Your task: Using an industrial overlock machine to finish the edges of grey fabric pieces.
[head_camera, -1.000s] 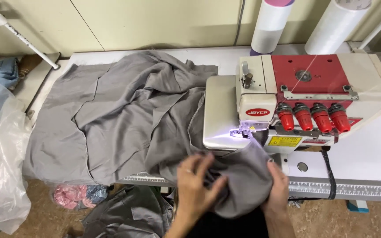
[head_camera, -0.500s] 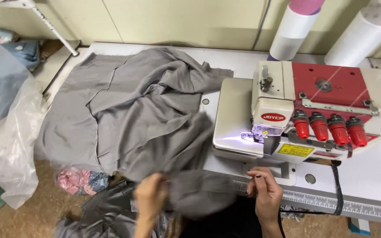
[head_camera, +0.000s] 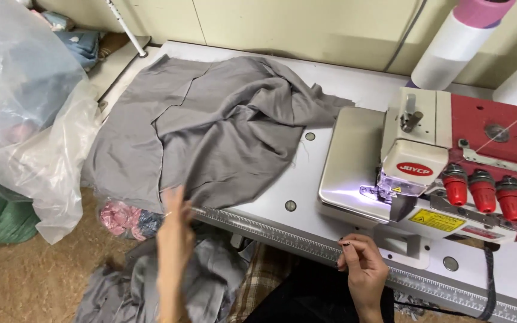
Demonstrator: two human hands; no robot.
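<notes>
Right hand (head_camera: 363, 269) is loosely curled, empty, resting at the table edge (head_camera: 306, 245). Left hand (head_camera: 175, 230), fingers straight, touches the near edge of the grey fabric (head_camera: 210, 131), which spreads across the table left of the sewing machine (head_camera: 444, 167).

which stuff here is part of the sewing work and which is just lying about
In the work:
- grey fabric on the table, left hand at its edge
- sewing machine
- right hand at the table's front edge

Lying about:
- clear plastic bag
- pink scraps
- grey cloth heap on the floor
- thread cone
</notes>
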